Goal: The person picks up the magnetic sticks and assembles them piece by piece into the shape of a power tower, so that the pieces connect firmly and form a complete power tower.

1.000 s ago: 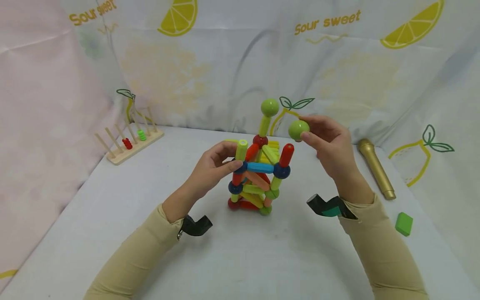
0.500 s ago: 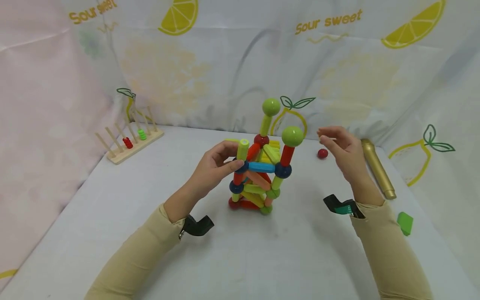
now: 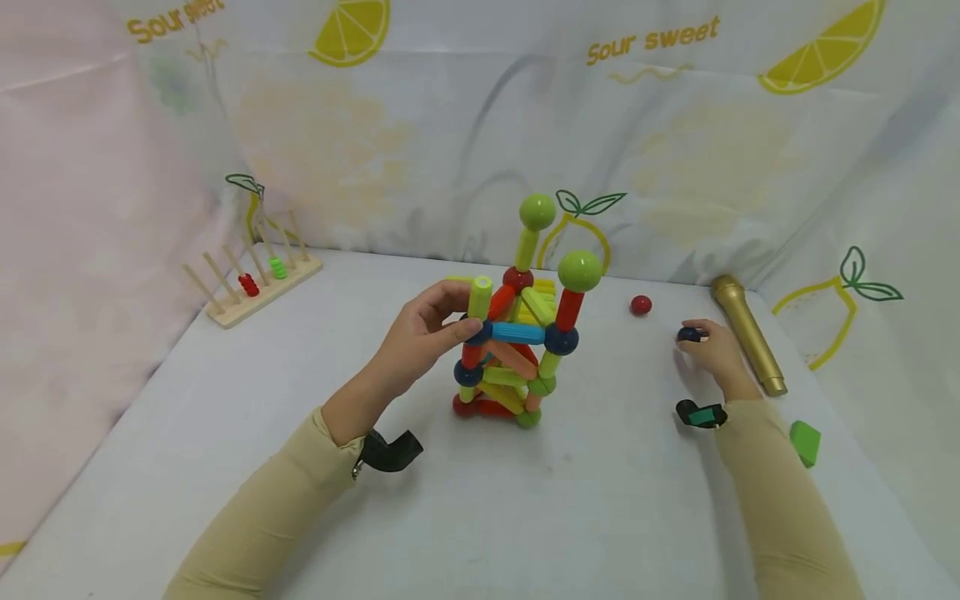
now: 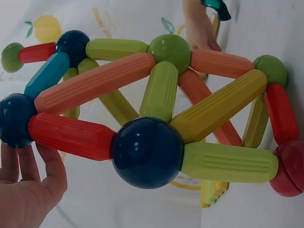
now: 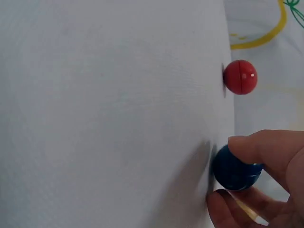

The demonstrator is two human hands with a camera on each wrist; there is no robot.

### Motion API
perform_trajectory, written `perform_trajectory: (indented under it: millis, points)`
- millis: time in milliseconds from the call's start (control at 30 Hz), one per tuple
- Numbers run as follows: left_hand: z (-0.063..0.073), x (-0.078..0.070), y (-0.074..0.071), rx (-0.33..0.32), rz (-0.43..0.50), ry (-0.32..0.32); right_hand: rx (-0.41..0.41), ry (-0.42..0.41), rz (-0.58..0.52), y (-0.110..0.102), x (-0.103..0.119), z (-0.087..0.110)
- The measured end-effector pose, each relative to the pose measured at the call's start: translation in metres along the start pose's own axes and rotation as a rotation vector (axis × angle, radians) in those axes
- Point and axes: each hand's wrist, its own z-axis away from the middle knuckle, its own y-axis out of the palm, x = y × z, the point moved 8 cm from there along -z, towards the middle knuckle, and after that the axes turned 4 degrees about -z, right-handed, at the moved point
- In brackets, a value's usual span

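Note:
A tower of coloured rods and balls (image 3: 519, 334) stands on the table, with light green balls topping two upright rods. My left hand (image 3: 422, 333) holds the dark blue ball (image 4: 16, 120) at its upper left corner, just under an upright light green rod (image 3: 481, 295). Over on the right, my right hand (image 3: 717, 353) pinches a loose dark blue ball (image 5: 233, 170) between thumb and fingers, close to the tabletop. Farther back lies a red ball (image 5: 241, 77), apart from that hand.
Yellow rods (image 3: 546, 293) lie behind the tower. A gold microphone (image 3: 750, 335) and a green block (image 3: 805, 442) are along the right side. At the back left sits a wooden peg rack (image 3: 270, 293) with red and green beads.
A light green ball went from my right hand onto the red upright rod. That hand then moved right and down to the loose dark blue ball. My left hand stayed on the tower.

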Motion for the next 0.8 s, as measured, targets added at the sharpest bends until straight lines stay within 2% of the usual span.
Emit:
perform_trajectory:
  millis: [100, 167, 233, 300, 367, 433, 500, 567, 600, 667, 733, 800]
  points:
    - [0.0, -0.002, 0.001, -0.001, -0.009, 0.001, 0.036, -0.006, 0.017, 0.002, 0.003, 0.0]
    - [0.0, -0.002, 0.001, -0.004, -0.012, -0.004, 0.033, -0.032, -0.025, 0.003, 0.017, 0.003]
    - [0.0, -0.002, 0.0, -0.011, -0.017, -0.011, -0.001, -0.075, -0.114, 0.001, 0.042, 0.008]
    - [0.0, -0.001, -0.001, -0.019, -0.021, -0.02, -0.063, -0.143, -0.258, -0.006, 0.078, 0.017]
    - [0.0, -0.001, -0.002, -0.025, -0.024, -0.025, -0.101, -0.255, -0.477, -0.014, 0.121, 0.031]
    - [0.001, -0.001, -0.002, -0.027, -0.026, -0.029, -0.121, -0.417, -0.71, -0.025, 0.168, 0.048]
    - [0.001, -0.001, -0.002, -0.028, -0.027, -0.032, -0.101, -0.594, -0.904, -0.034, 0.213, 0.069]
    - [0.001, 0.0, -0.002, -0.029, -0.027, -0.036, -0.058, -0.756, -1.002, -0.04, 0.253, 0.09]
    - [0.001, -0.001, -0.002, -0.029, -0.026, -0.036, -0.035, -0.823, -1.004, -0.04, 0.271, 0.1]
    - [0.001, -0.001, -0.002, -0.03, -0.025, -0.037, 0.001, -0.923, -0.911, -0.036, 0.301, 0.116]
    - [0.001, 0.0, -0.003, -0.03, -0.018, -0.034, 0.033, -0.989, -0.749, -0.026, 0.326, 0.127]
    - [0.001, 0.0, -0.003, -0.028, -0.012, -0.031, 0.028, -1.027, -0.544, -0.015, 0.343, 0.134]
